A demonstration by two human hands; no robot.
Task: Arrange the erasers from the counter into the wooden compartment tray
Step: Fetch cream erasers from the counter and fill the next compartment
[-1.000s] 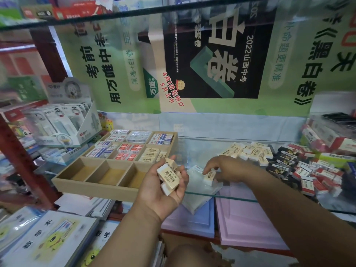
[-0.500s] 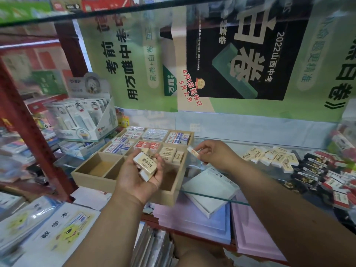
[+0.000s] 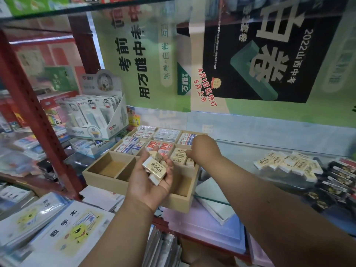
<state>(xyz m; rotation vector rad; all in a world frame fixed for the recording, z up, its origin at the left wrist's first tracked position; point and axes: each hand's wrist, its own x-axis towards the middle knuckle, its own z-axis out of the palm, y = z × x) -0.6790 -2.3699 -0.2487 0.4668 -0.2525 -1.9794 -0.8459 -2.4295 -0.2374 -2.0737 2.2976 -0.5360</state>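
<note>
A: Head view: the left hand (image 3: 152, 182) lies palm up over the near edge of the wooden compartment tray (image 3: 134, 186), fingers curled round a small stack of cream erasers (image 3: 155, 168).
B: Which way do they run?
A: The top block's long axis slants from far left to near right, printed face up, resting across the fingers.
B: And the right hand (image 3: 202, 149)?
A: Knuckles up over the tray's middle right compartment, fingertips down at the cream erasers packed there (image 3: 179, 157); whether they pinch one I cannot tell.
B: Materials?
A: Pale wood dividers, box-shaped paper-sleeved blocks. More cream erasers (image 3: 285, 163) heaped on the glass counter (image 3: 250, 151), right.
</note>
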